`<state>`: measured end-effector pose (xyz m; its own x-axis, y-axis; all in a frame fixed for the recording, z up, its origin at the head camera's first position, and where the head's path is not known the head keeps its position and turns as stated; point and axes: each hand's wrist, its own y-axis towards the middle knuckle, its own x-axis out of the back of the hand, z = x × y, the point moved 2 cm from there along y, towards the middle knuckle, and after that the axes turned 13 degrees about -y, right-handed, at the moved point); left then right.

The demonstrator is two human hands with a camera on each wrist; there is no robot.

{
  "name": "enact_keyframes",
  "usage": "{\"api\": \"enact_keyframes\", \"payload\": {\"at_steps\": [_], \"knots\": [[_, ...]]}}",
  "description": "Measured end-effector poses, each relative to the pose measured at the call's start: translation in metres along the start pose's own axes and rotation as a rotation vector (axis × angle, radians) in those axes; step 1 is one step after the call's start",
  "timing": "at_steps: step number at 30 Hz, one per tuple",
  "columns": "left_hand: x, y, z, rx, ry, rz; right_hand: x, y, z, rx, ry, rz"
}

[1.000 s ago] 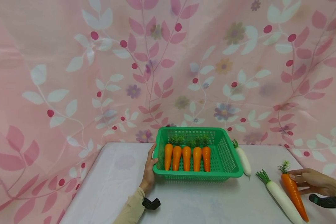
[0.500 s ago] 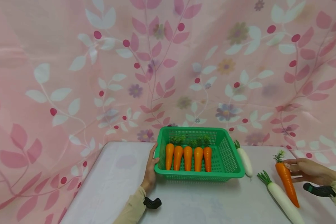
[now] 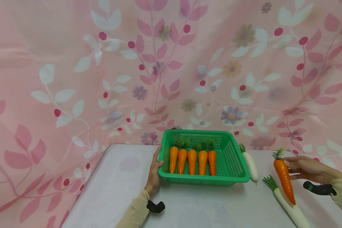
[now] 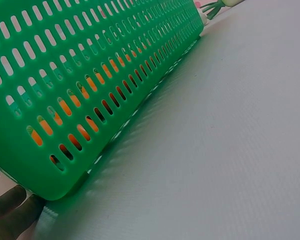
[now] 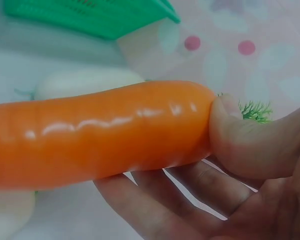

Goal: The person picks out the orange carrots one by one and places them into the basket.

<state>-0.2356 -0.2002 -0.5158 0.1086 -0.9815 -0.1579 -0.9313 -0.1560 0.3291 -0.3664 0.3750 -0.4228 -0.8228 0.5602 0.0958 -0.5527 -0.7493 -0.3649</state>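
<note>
1. The right hand point(image 3: 307, 167) holds the carrot point(image 3: 284, 177) off to the right of the green basket point(image 3: 231, 158), well apart from it. Its fingers point(image 5: 190, 185) lie under the carrot's thick end and the thumb presses on top, just beside the green tuft.
2. The carrot's long axis runs from the leafy end, up and away from the person, down to the tip, which points toward the person. It hangs tilted, with the tip over the white radish point(image 3: 289, 204) that lies on the counter point(image 3: 205, 205) right of the basket.
3. From the carrot, the basket lies to the left. A second white radish point(image 3: 250, 164) lies between them, touching or just beside the basket's right wall.
4. Five carrots point(image 3: 192, 161) lie side by side in the basket's left part, tufts toward the back wall. The bare stretch of the basket floor is on its right side, the side nearest the held carrot.
5. The left hand point(image 3: 154, 175) rests against the basket's left wall, fingers mostly straight and thumb at the rim. The left wrist view shows fingertips point(image 4: 10, 207) at the basket's lower corner.
6. The right hand is the nearer one to the held carrot.
</note>
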Motion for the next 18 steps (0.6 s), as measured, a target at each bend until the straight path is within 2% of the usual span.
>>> {"api": "enact_keyframes", "payload": {"at_steps": [9, 18], "knots": [[0.0, 0.001, -0.002, -0.005, 0.006, 0.0, -0.012, 0.02, 0.022, 0.056, -0.002, 0.029], [0.0, 0.0, 0.0, -0.012, -0.029, 0.013, -0.021, 0.042, 0.043, 0.038, -0.096, -0.047]]}}
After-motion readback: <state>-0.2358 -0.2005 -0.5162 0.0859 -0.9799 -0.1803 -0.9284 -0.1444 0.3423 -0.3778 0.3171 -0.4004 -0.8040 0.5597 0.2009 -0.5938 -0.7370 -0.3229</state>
